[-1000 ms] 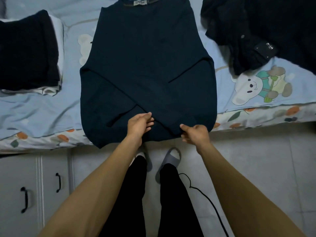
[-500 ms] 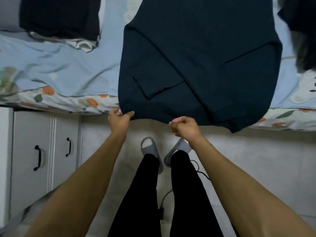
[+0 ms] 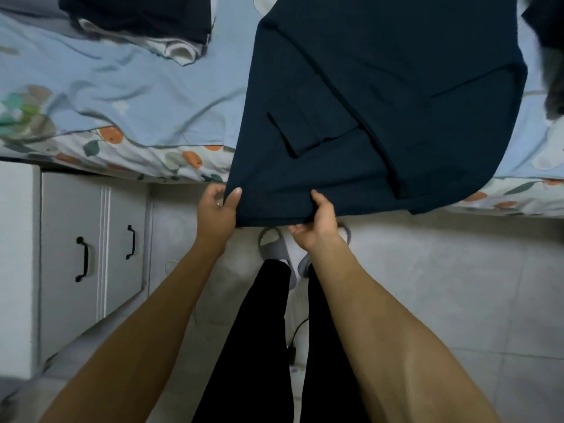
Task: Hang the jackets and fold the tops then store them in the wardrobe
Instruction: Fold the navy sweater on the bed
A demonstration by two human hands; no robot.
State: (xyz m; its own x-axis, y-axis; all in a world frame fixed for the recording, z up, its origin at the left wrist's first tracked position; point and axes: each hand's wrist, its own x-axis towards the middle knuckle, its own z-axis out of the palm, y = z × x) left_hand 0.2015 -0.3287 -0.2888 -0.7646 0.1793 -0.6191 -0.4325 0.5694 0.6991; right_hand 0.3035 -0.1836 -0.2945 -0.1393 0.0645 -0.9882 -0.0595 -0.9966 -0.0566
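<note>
Bed [image 3: 128,96], blue patterned sheet. Dark top [image 3: 381,96] spread at its near edge, hem overhanging. Left hand [image 3: 217,212] pinches the hem's left corner; right hand [image 3: 316,222] pinches hem mid-edge, thumb on top.

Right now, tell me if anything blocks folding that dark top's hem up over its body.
Nothing visible does. The left hand and right hand already pinch the hem of the dark top; only its own folded-in sleeves lie on it. The folded stack sits apart, leftward.
</note>
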